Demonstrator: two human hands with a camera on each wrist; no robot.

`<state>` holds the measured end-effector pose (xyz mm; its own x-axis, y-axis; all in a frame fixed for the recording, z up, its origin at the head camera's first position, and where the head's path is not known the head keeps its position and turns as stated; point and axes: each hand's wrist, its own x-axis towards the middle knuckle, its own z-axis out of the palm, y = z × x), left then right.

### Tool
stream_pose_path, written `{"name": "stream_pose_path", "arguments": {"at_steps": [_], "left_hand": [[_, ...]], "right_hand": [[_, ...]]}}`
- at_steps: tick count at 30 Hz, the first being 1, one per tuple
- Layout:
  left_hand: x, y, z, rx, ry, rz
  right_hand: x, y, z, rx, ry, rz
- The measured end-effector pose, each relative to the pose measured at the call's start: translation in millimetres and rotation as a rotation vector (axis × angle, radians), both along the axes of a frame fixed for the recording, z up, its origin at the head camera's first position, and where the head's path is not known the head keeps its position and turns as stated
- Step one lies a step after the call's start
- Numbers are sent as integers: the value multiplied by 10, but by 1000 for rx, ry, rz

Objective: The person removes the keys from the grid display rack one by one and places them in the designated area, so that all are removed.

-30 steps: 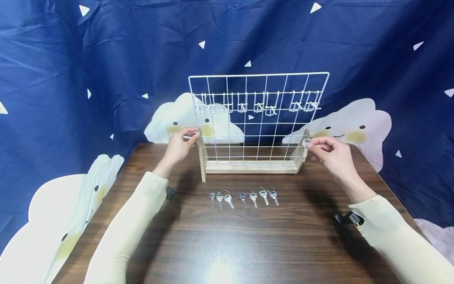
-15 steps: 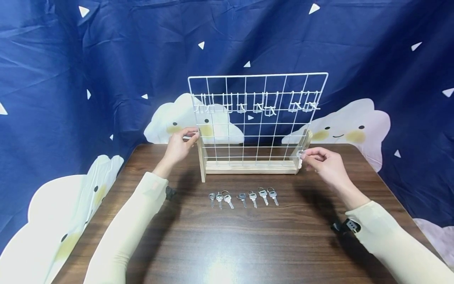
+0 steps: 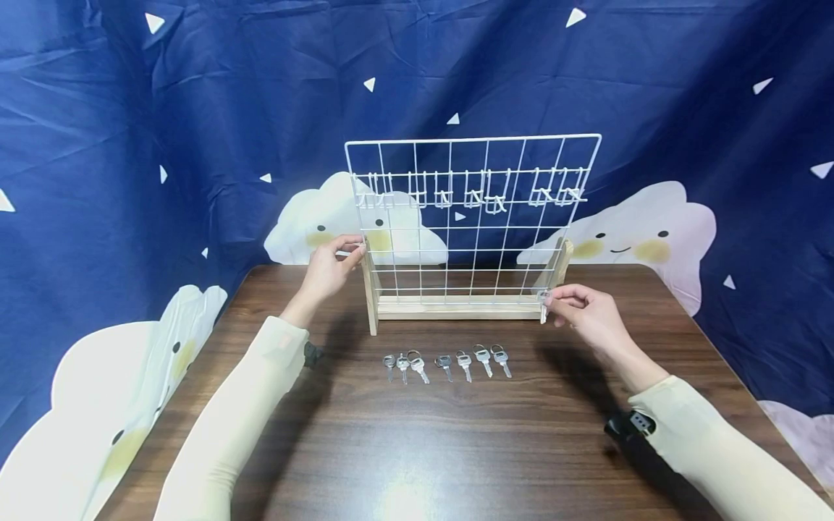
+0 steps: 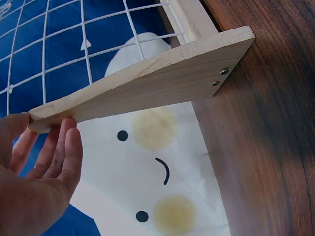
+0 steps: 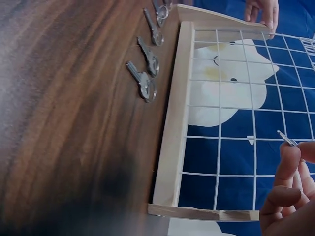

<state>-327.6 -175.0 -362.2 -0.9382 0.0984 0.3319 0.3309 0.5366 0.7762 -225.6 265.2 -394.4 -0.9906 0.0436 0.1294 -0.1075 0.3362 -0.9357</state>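
Observation:
A white wire grid rack [image 3: 462,249] stands on wooden side supports, with several white hooks [image 3: 473,197] along its upper part. My left hand [image 3: 329,269] pinches the top of the left wooden side panel [image 4: 147,83] between thumb and fingers. In front of the lower right corner of the rack, my right hand [image 3: 589,318] pinches a silver key [image 3: 544,312] that points downward. The right wrist view shows the end of this key between thumb and fingertips; the rest is hidden by them. Several more silver keys with rings [image 3: 464,365] lie in a row in front of the rack.
The dark brown wooden table [image 3: 404,441] bears the rack and the keys. Behind it hangs a blue cloth [image 3: 260,87] with white triangles and smiling clouds. A black wrist camera [image 3: 622,425] sits below the right sleeve.
My right hand has moved down and to the left with the key, from beside the right side panel to the rack's lower right corner. The left hand stays on its panel.

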Motion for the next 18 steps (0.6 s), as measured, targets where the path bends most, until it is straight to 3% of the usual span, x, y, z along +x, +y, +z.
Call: {"name": "stream_pose_path", "arguments": {"at_steps": [18], "left_hand": [[0,-5,-1,-6,8,1]], "right_hand": [[13,-8,-236,-1,-144,30]]}}
